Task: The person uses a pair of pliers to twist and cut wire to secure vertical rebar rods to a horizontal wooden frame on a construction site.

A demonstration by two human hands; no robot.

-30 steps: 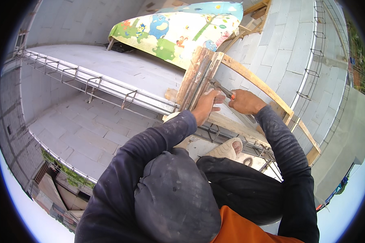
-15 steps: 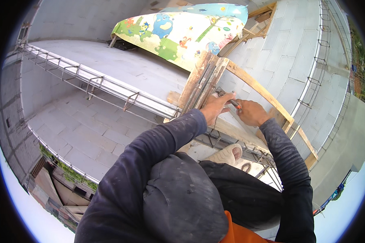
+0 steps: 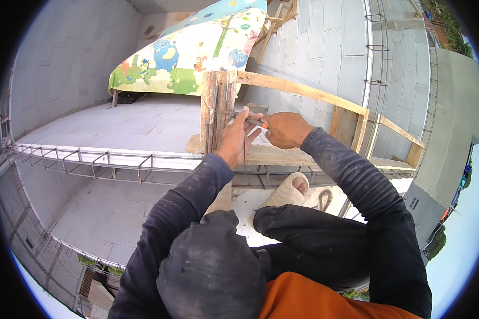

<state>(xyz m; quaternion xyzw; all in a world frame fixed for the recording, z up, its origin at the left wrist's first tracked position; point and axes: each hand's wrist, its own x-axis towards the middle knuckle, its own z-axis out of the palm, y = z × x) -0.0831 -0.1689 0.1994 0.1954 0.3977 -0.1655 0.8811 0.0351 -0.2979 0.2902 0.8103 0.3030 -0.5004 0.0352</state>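
The tool [image 3: 256, 122] is slanting between the hands, its head pointing at the post [image 3: 218, 109]. The right hand [image 3: 286, 130] is grasping its orange end; the left hand [image 3: 234, 141] is spreading some fingers beside the post, though whether others are pinching the tool I cannot tell. The step in hand seems to be working the tool against the post; the next move is probably calling for a steady wrist. Farther out, a board [image 3: 303, 91] is running rightward and a printed sheet [image 3: 170, 61] is sloping behind.

Grey block walls [image 3: 319, 53] stand in daylight, greenery [image 3: 452, 34] beyond.
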